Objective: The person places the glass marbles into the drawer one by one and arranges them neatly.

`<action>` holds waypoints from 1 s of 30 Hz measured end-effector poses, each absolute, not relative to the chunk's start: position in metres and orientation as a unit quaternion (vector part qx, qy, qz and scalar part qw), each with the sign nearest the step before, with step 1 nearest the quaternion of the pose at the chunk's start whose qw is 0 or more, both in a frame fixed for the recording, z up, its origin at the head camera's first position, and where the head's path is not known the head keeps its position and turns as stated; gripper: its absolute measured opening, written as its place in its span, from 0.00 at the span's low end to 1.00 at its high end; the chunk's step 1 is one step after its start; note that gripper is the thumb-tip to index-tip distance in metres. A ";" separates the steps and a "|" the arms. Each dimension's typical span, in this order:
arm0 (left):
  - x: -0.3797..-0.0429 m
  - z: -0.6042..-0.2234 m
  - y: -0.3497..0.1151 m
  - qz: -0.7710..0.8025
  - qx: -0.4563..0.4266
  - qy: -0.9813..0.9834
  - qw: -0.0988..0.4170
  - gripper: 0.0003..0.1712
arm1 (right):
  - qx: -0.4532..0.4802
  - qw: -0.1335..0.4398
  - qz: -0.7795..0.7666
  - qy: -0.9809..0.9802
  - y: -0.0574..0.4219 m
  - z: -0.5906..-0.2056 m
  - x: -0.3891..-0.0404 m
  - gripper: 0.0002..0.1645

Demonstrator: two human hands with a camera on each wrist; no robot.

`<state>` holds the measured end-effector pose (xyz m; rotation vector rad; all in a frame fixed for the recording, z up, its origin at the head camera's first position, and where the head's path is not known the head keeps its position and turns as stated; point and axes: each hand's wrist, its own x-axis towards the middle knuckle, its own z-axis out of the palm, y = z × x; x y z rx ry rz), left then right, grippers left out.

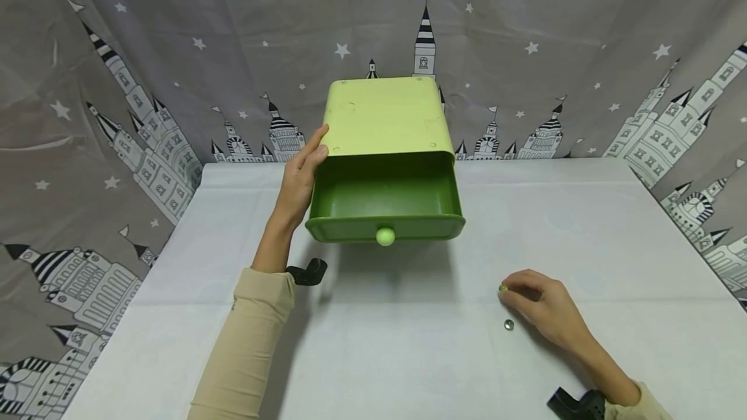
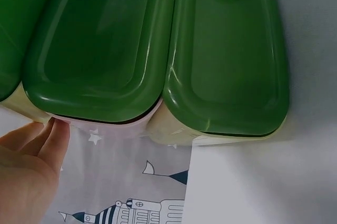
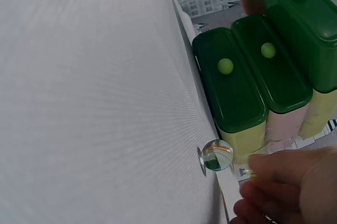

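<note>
A small drawer cabinet (image 1: 385, 115) with a pale yellow-green top stands on the white table, its green top drawer (image 1: 385, 186) pulled out. Against the cabinet's left side lie the straight fingers of my left hand (image 1: 299, 180); the left wrist view shows this hand (image 2: 31, 166) touching near the upper drawers. Low over the table at the right, my right hand (image 1: 543, 310) pinches a small green marble (image 1: 503, 288) between thumb and fingers. A clear glass marble (image 3: 217, 155) lies on the table just beside that hand.
Below the pulled-out drawer, two more green drawer fronts (image 3: 226, 92) are closed, with round light green knobs (image 3: 268, 50). A grey curtain (image 1: 262, 18) with castles and stars hangs behind the white table (image 1: 397, 355).
</note>
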<state>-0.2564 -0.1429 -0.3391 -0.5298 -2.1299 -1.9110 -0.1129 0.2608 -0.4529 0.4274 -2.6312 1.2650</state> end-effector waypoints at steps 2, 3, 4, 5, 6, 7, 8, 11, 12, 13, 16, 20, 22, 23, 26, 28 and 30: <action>-0.257 -0.339 -0.143 -0.653 -0.181 -0.726 0.117 0.29 | 0.142 0.101 0.436 -0.883 0.261 -0.451 -0.113 0.06; -0.257 -0.339 -0.143 -0.654 -0.181 -0.724 0.118 0.29 | 0.139 0.105 0.439 -0.882 0.261 -0.449 -0.113 0.06; -0.257 -0.339 -0.143 -0.655 -0.181 -0.724 0.120 0.29 | 0.135 0.108 0.440 -0.881 0.261 -0.448 -0.113 0.06; -0.257 -0.339 -0.143 -0.655 -0.182 -0.723 0.121 0.29 | 0.130 0.111 0.440 -0.881 0.261 -0.447 -0.113 0.06; -0.257 -0.339 -0.143 -0.655 -0.182 -0.723 0.122 0.29 | 0.124 0.114 0.440 -0.882 0.260 -0.445 -0.112 0.05; -0.257 -0.339 -0.143 -0.655 -0.182 -0.723 0.123 0.29 | 0.120 0.116 0.441 -0.882 0.260 -0.444 -0.112 0.05; -0.257 -0.339 -0.143 -0.655 -0.182 -0.723 0.124 0.29 | 0.117 0.116 0.443 -0.881 0.260 -0.443 -0.112 0.05; -0.256 -0.339 -0.143 -0.654 -0.182 -0.724 0.125 0.29 | 0.114 0.115 0.458 -0.874 0.259 -0.438 -0.111 0.05; -0.256 -0.339 -0.143 -0.653 -0.181 -0.725 0.125 0.29 | 0.115 0.117 0.464 -0.871 0.258 -0.436 -0.111 0.05; -0.256 -0.339 -0.143 -0.653 -0.180 -0.725 0.124 0.29 | 0.115 0.118 0.471 -0.867 0.257 -0.434 -0.110 0.05; -0.256 -0.339 -0.143 -0.651 -0.179 -0.727 0.124 0.29 | 0.122 0.128 0.487 -0.855 0.253 -0.426 -0.106 0.05; -0.257 -0.340 -0.143 -0.650 -0.177 -0.729 0.125 0.29 | 0.141 0.144 0.505 -0.840 0.248 -0.416 -0.103 0.07; -0.257 -0.340 -0.143 -0.652 -0.176 -0.727 0.125 0.29 | 0.151 0.151 0.512 -0.832 0.246 -0.412 -0.102 0.09; -0.257 -0.340 -0.143 -0.654 -0.176 -0.725 0.124 0.29 | 0.155 0.154 0.514 -0.829 0.246 -0.411 -0.102 0.09; -0.257 -0.340 -0.142 -0.658 -0.175 -0.722 0.123 0.29 | 0.162 0.162 0.519 -0.823 0.246 -0.407 -0.101 0.10; -0.256 -0.340 -0.142 -0.659 -0.175 -0.721 0.122 0.29 | 0.164 0.166 0.523 -0.820 0.246 -0.405 -0.101 0.10; -0.256 -0.340 -0.142 -0.658 -0.175 -0.722 0.123 0.29 | 0.165 0.171 0.526 -0.817 0.246 -0.403 -0.101 0.11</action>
